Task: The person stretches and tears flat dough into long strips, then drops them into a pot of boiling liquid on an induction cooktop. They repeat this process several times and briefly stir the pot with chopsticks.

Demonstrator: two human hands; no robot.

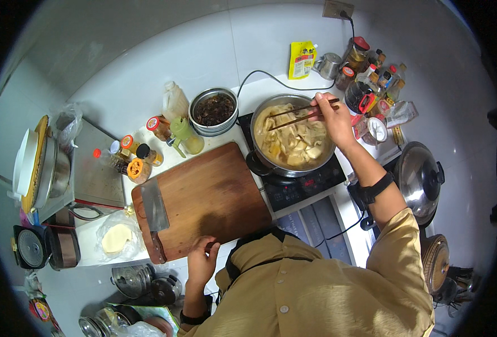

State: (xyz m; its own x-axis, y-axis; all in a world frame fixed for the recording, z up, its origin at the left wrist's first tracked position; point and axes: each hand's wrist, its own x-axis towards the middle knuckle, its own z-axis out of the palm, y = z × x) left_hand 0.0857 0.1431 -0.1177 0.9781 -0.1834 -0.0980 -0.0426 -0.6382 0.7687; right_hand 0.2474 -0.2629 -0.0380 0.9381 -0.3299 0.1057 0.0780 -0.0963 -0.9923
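Note:
My right hand (pixel 330 122) grips a pair of dark wooden chopsticks (pixel 292 122), held apart with their tips over a metal pot (pixel 255 145). Pale, flat pieces of food (pixel 301 147) fill the pot in a yellowish broth. The pot stands on a black induction cooker (pixel 303 191) whose display glows red. My left hand (pixel 202 259) is loosely curled beside the near edge of a wooden cutting board (pixel 198 185), with no object visible in it. A cleaver (pixel 155 206) lies flat along the board's left end.
Behind the board are a green-topped oil pot (pixel 187 137), a metal bowl of dark food (pixel 214 109) and several jars (pixel 138 168). Crowded bottles (pixel 360 94) stand right of the pot. A lidded wok (pixel 419 181) is farther right. Pale dough-like rounds in plastic (pixel 117 239) lie left.

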